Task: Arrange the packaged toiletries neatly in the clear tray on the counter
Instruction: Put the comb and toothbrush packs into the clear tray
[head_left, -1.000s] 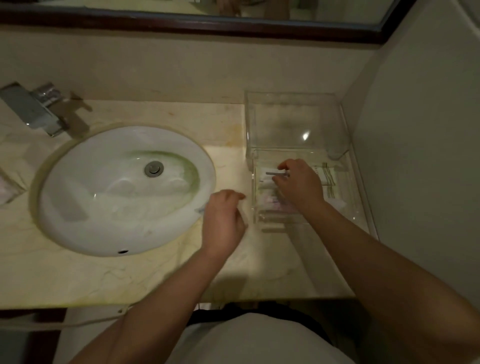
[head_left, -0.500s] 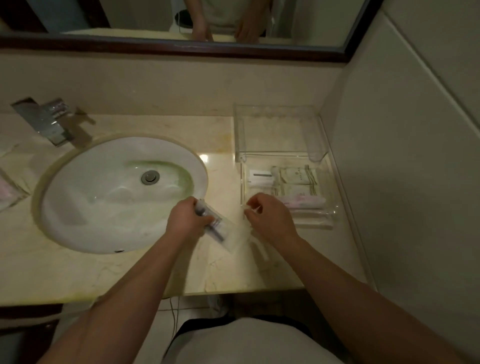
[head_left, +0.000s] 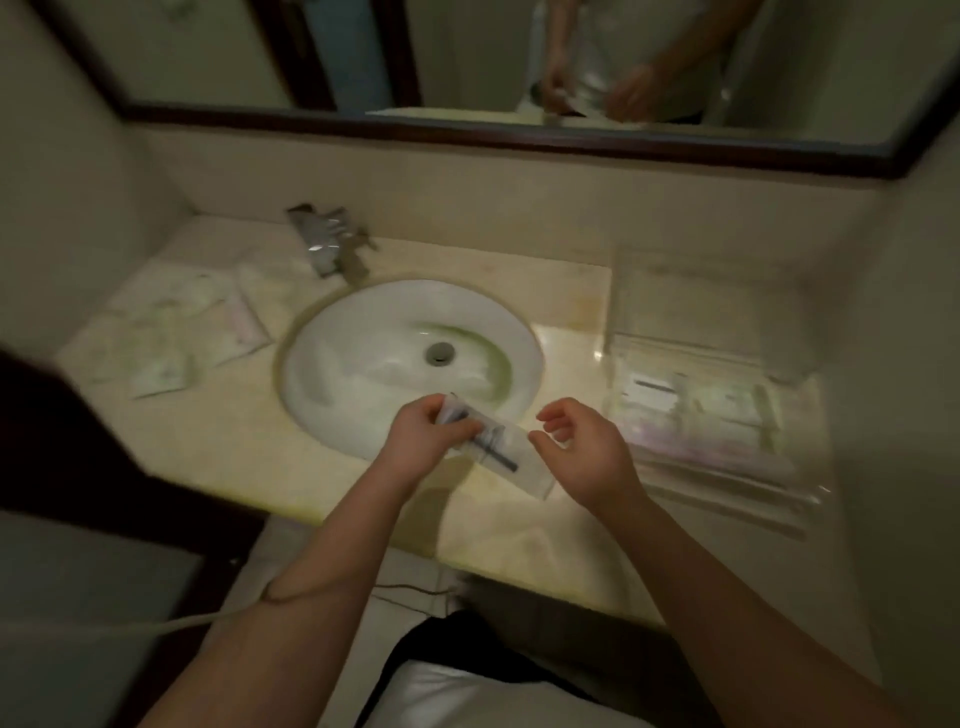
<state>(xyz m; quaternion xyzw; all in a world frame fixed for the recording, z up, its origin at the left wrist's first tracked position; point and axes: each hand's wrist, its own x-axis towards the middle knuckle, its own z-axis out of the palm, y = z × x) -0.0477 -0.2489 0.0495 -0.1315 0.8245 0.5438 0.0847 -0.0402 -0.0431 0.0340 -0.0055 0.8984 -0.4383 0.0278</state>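
Observation:
My left hand (head_left: 423, 441) grips one end of a clear packet (head_left: 511, 460) with a dark item inside, held over the sink's front rim. My right hand (head_left: 582, 449) hovers just right of the packet with fingers apart, holding nothing. The clear tray (head_left: 808, 431) sits at the counter's right end and holds several packaged toiletries (head_left: 701, 410), white, green-printed and pink ones lying side by side. More packaged toiletries (head_left: 176, 332) lie loose on the counter left of the sink. The frame is blurred.
A white oval sink (head_left: 374, 364) fills the counter's middle, with a chrome tap (head_left: 327, 244) behind it. A clear raised lid or box (head_left: 701, 306) stands behind the tray. A wall closes the right side; a mirror (head_left: 467, 52) runs above.
My right hand came out of the tray and moved left toward the packet. My left hand picked up the clear packet and holds it. The view swung left, revealing the loose packets.

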